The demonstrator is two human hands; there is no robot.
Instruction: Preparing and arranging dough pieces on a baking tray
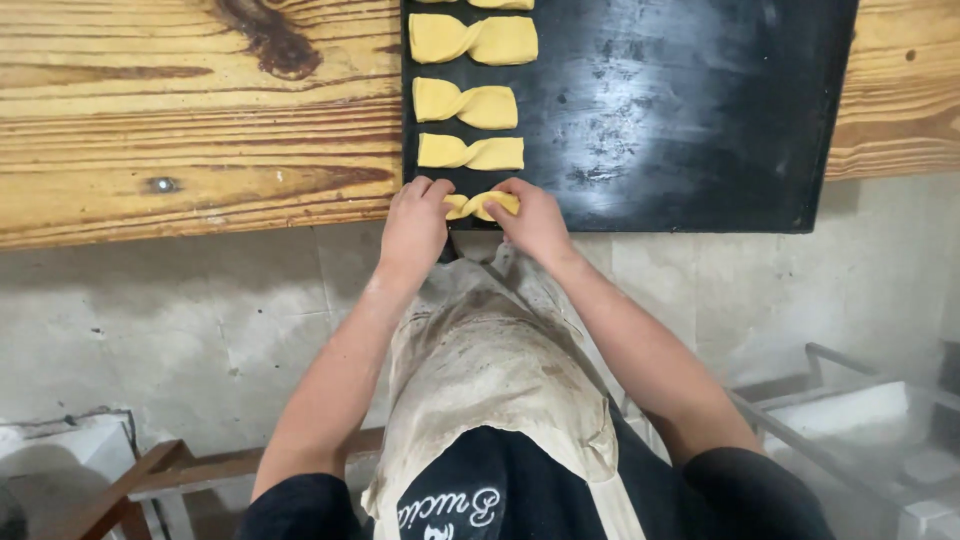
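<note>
Head view: both my hands, left [415, 225] and right [535, 222], pinch a twisted dough piece [482, 205] at the tray's [680, 120] near-left corner; several finished twists [470, 152] lie beyond, most tray bare.

A knotty pine plank surface [180, 120] spans the top. Below its near edge lies a pale, stained concrete floor [200, 330], with a wooden frame [150, 475] lower left and a metal rack [850, 400] lower right.

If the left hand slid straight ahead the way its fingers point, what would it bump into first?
Beyond the twisted dough piece that both hands hold, the left hand would probably meet the next yellow twist on the black tray, lying just ahead in the column; the gap's depth is hard to judge.
</note>
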